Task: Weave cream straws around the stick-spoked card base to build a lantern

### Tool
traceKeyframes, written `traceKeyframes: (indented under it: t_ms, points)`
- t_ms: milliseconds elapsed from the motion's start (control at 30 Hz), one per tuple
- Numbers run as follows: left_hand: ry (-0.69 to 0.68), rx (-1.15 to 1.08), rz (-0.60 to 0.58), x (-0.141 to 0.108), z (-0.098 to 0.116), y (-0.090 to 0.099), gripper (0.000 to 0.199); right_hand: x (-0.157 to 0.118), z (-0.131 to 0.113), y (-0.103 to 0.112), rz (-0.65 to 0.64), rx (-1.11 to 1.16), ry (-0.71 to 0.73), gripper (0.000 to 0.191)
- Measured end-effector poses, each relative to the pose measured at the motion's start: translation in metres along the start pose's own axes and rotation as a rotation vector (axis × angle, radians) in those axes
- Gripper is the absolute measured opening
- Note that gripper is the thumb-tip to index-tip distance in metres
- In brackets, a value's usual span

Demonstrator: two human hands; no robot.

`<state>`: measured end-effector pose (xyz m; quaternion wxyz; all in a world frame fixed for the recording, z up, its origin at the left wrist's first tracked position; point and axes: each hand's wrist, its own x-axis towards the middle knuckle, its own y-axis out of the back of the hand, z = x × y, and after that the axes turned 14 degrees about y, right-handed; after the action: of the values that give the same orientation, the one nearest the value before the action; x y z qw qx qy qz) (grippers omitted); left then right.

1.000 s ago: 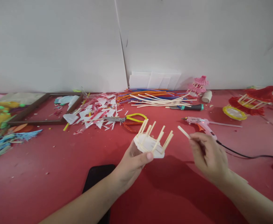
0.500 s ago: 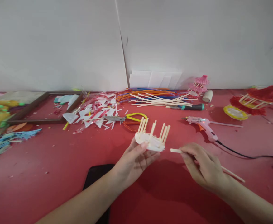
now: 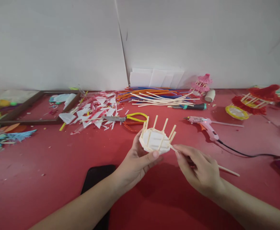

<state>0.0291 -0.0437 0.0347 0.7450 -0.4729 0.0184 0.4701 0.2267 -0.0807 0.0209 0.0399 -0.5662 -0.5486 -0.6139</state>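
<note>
My left hand (image 3: 137, 163) grips a small white many-sided base (image 3: 154, 142) from below and its near side, thumb on the rim. Several short cream posts, which look like cut pipe cleaner, stand up around the base's edge, some leaning. My right hand (image 3: 199, 167) is closed, pinching a cream pipe cleaner (image 3: 228, 170). One end of it reaches the right edge of the base and appears to touch it; a long part sticks out behind the hand. The fingers hide its middle.
A pink glue gun (image 3: 206, 125) with a black cord lies to the right. Yellow-handled scissors (image 3: 136, 117), paper scraps (image 3: 89, 111) and coloured pipe cleaners (image 3: 154, 95) lie beyond. A black phone-like slab (image 3: 98, 179) is under my left forearm. A red pagoda-like model (image 3: 256, 100) stands far right.
The base has tilted so its top faces me more. My right hand has moved left and up, bringing the pipe cleaner's end from apart to the base's right edge.
</note>
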Motion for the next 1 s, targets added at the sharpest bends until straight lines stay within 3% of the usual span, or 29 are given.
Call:
traceKeyframes:
  t_ms: [167,333,500,733,1000]
  points:
    - [-0.019,0.042,0.060,0.0030,-0.0020,-0.0009,0.081,-0.0002,0.0021,-0.0023,0.004,-0.006,0.017,0.022]
    - [-0.067,0.136,0.036,0.0075,-0.0062,0.0008,0.090,-0.0006,0.0050,-0.0032,-0.046,0.019,0.130,0.027]
    - [-0.090,0.208,0.044,0.0087,-0.0071,0.0037,0.098,-0.0019,0.0071,-0.0034,-0.121,0.072,0.147,0.031]
    - [-0.121,0.294,0.002,0.0077,-0.0059,0.0039,0.082,-0.0030,0.0089,-0.0067,-0.144,0.098,0.115,0.031]
    - [-0.053,0.216,0.106,0.0025,-0.0054,-0.0018,0.082,0.0005,0.0088,-0.0062,-0.176,0.085,0.113,0.033]
